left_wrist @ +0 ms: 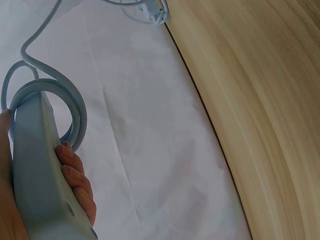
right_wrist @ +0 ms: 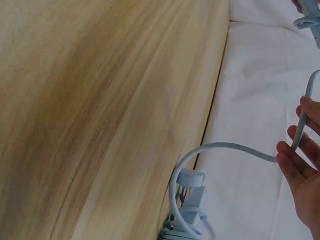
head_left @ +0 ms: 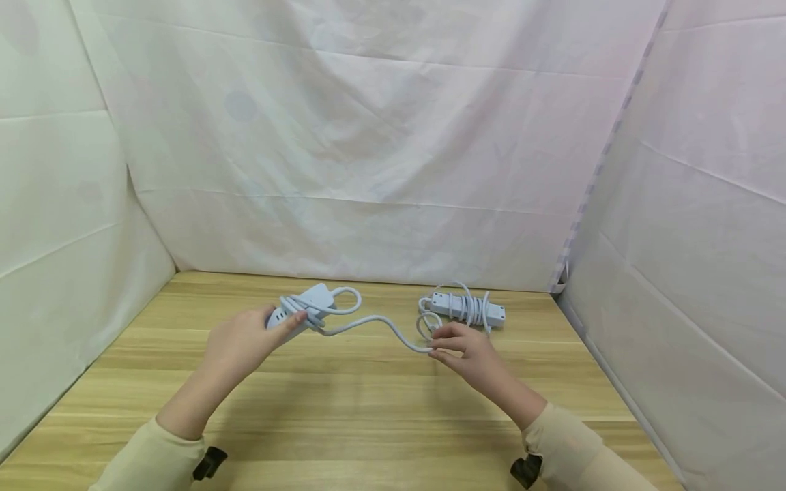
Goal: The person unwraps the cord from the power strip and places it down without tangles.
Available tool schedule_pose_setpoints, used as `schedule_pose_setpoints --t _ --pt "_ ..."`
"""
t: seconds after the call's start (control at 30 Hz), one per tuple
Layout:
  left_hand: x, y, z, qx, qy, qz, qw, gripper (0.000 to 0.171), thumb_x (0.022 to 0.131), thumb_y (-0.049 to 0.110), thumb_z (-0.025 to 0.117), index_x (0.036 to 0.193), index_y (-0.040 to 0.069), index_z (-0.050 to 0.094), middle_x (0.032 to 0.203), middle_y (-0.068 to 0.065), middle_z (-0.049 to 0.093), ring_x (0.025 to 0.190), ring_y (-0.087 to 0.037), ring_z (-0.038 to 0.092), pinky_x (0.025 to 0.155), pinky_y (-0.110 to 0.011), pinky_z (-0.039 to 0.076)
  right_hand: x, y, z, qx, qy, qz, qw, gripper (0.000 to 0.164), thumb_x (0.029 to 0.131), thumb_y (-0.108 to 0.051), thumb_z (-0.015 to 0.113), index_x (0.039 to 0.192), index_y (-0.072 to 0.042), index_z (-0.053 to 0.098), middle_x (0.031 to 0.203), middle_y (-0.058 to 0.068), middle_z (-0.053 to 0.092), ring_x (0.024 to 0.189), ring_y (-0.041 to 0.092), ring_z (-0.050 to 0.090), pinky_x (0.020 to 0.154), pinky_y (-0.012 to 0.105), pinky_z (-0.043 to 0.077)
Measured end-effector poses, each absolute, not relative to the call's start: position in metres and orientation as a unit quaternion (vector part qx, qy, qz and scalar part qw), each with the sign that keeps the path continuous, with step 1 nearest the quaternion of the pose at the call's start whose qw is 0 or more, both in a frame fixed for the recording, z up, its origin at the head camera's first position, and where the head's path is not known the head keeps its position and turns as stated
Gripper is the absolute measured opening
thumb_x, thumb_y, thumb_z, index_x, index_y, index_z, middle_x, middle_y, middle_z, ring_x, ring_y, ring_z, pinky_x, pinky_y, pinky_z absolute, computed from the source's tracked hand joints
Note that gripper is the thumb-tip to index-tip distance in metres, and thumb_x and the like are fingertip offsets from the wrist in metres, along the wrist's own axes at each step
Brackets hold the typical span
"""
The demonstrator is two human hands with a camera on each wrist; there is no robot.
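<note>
Hands first: gripping a pale power strip [head_left: 321, 296] with the left hand [head_left: 241, 335], thumb on one face and fingers curling round the far side, holding it tilted above the left part of the wooden table [head_left: 368, 429]. Pinching the strip's cord [head_left: 369, 318] between thumb and fingertips of the right hand [head_left: 468, 352], spanning the gap between the hands in a loose wave. Circling the strip's middle in several turns, and looping out at its far end. Running on past the right fingertips in the right wrist view, toward the clutter there; not showing clearly where it ends.

Judging from this, working the cord round the strip or off it; not revealing which. Probably calling next for a steady left grip and a guided right-hand pass, minding a possible snag on the neighbour.

Lying just beyond the right hand on the table: a second power strip [head_left: 459, 308], bundled in wound cord. Rising behind: white cloth [head_left: 368, 136].

Showing no readable brand or label on either strip, only dark socket slots [head_left: 280, 316] on the held one. Bearing faint shapes on the cloth, too pale for reading.
</note>
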State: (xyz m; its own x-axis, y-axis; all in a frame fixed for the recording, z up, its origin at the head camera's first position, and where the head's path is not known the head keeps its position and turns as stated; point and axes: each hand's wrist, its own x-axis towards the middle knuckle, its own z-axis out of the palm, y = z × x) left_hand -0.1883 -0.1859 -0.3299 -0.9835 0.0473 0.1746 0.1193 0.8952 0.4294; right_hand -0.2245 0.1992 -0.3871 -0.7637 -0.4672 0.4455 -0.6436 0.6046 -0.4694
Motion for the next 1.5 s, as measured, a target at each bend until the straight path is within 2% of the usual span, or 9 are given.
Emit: schedule_pose_setpoints --t 0.33,0.67,0.97,1.13,1.27,1.43,1.5 --pt "-0.187 -0.184 -0.330 -0.050 -0.970 -0.220 0.089 0.069 0.089 0.074 0.041 0.097 0.009 0.064 0.072 -0.001 0.056 0.064 -0.020 0.051 0.048 -0.034 0.035 -0.244 0.183 -0.394 0.300 -0.907 0.260 0.141 0.010 0.079 -0.017 0.081 0.089 -0.017 0.078 0.098 -0.005 0.064 0.095 0.019 0.059 0.079 0.038 0.049" --pt "-0.189 -0.180 -0.332 -0.054 -0.969 -0.220 0.097 0.067 0.088 0.076 0.042 0.092 0.012 0.062 0.068 0.000 0.054 0.060 -0.019 0.049 0.048 -0.033 0.034 -0.248 0.172 -0.390 0.263 -0.932 0.231 0.098 0.011 0.081 -0.019 0.081 0.090 -0.014 0.078 0.093 -0.004 0.066 0.090 0.018 0.060 0.076 0.037 0.047" --pt "-0.192 -0.179 -0.329 -0.033 -0.971 -0.223 0.073 0.082 0.087 0.078 0.038 0.112 0.005 0.063 0.077 -0.004 0.058 0.064 -0.021 0.051 0.047 -0.034 0.034 -0.237 0.169 -0.375 0.234 -0.947 0.214 0.049 0.021 0.080 -0.014 0.080 0.101 -0.009 0.076 0.102 0.002 0.068 0.096 0.024 0.061 0.083 0.042 0.049" --pt "-0.193 -0.179 -0.327 -0.029 -0.971 -0.227 0.069 0.080 0.087 0.079 0.037 0.106 0.005 0.063 0.075 -0.004 0.058 0.063 -0.021 0.051 0.047 -0.034 0.034 -0.229 0.167 -0.368 0.238 -0.948 0.209 0.031 0.023 0.079 -0.010 0.080 0.101 -0.008 0.075 0.100 0.003 0.069 0.087 0.020 0.064 0.074 0.033 0.051" --pt "-0.194 -0.178 -0.325 -0.027 -0.970 -0.233 0.071 0.077 0.087 0.078 0.038 0.100 0.007 0.062 0.072 -0.004 0.056 0.062 -0.021 0.050 0.047 -0.034 0.034 -0.224 0.165 -0.365 0.246 -0.943 0.224 0.006 0.024 0.080 -0.008 0.079 0.103 -0.008 0.075 0.096 0.003 0.069 0.072 0.014 0.061 0.061 0.026 0.049" --pt "-0.196 -0.176 -0.324 -0.027 -0.968 -0.237 0.077 0.075 0.086 0.079 0.037 0.098 0.009 0.062 0.072 -0.004 0.056 0.063 -0.021 0.051 0.048 -0.034 0.035 -0.216 0.160 -0.356 0.254 -0.940 0.227 0.005 0.022 0.084 -0.011 0.076 0.106 -0.011 0.073 0.093 -0.003 0.064 0.063 0.009 0.049 0.056 0.027 0.044" --pt "-0.197 -0.175 -0.323 -0.028 -0.968 -0.237 0.080 0.076 0.086 0.079 0.037 0.099 0.009 0.062 0.073 -0.003 0.056 0.065 -0.021 0.052 0.049 -0.034 0.035 -0.212 0.155 -0.349 0.263 -0.937 0.229 0.016 0.021 0.087 -0.013 0.075 0.108 -0.012 0.073 0.094 -0.004 0.064 0.065 0.007 0.049 0.057 0.027 0.043"
